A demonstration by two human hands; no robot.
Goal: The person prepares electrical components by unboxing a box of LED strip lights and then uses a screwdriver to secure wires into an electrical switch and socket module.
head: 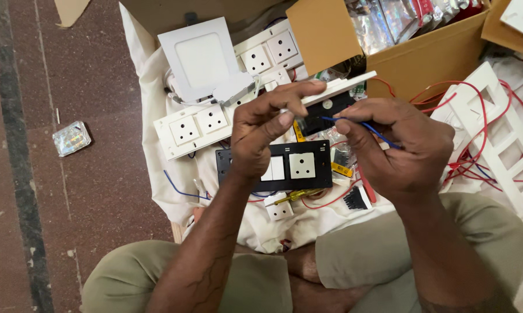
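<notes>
The left hand point(267, 124) is pinching the white rectangular plastic switch plate point(339, 88) above the black socket panel point(276, 166), steadying it while the right hand point(403, 148), fingers clenched, is feeding a thin blue wire point(360, 124) in.

white socket plates point(195, 127): 2 | black switch plate point(276, 165): 1 | cardboard box point(406, 52): 1

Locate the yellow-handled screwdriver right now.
In the head view, the yellow-handled screwdriver lies on the white cloth, just below the black switch plate and beside a small white socket module, under the left hand's wrist.
</notes>
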